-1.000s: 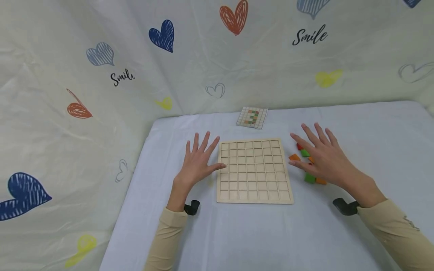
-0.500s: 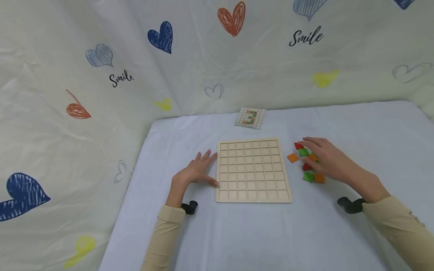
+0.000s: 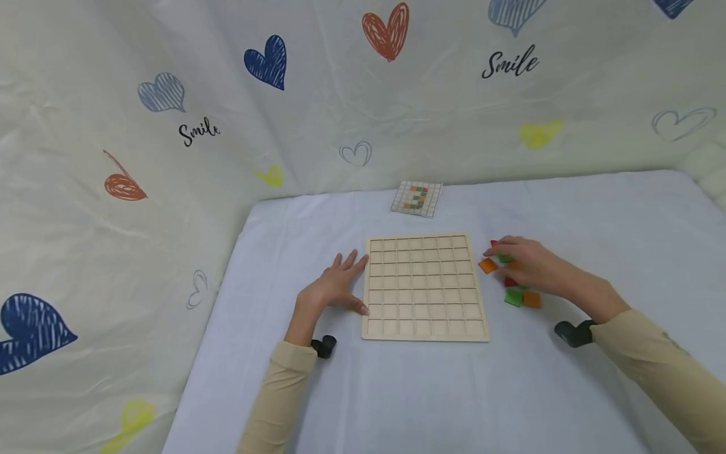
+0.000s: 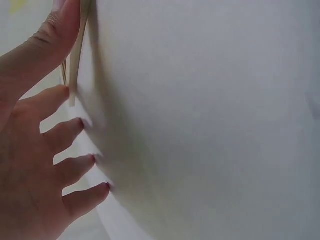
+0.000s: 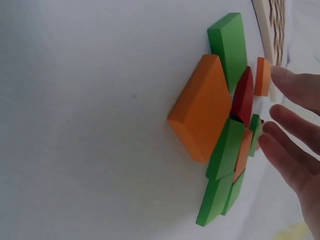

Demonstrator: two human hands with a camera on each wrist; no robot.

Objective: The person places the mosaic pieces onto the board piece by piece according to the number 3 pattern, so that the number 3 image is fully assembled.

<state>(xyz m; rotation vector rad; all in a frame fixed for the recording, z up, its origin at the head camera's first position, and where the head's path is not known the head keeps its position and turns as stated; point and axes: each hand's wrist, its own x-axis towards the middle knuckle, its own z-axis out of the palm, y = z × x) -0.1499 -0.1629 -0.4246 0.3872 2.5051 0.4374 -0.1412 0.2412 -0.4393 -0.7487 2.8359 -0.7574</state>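
A wooden grid board (image 3: 425,287) of square cells lies flat on the white cloth. Along its left side is my left hand (image 3: 331,288), thumb and index fingertip right at the board's edge; in the left wrist view the other fingers (image 4: 75,170) are spread over the cloth. My right hand (image 3: 530,265) reaches over a loose pile of coloured tiles, fingers bent slightly downward. Its fingertips are close to an orange tile (image 3: 488,265) and a green tile (image 5: 255,132). A red tile (image 3: 510,282) is partly covered by the hand. Nearer me lie a green tile (image 3: 513,297) and an orange tile (image 3: 532,299).
Behind the board, a card (image 3: 416,198) shows a grid with a coloured pattern in orange, green and red. A pale curtain (image 3: 317,113) printed with hearts hangs at the back and left. Black wrist cameras (image 3: 574,334) sit under both wrists.
Both hands have come down from a raised, spread pose: the left to the board's left edge, the right onto the tile pile, its fingers drawing closer together.
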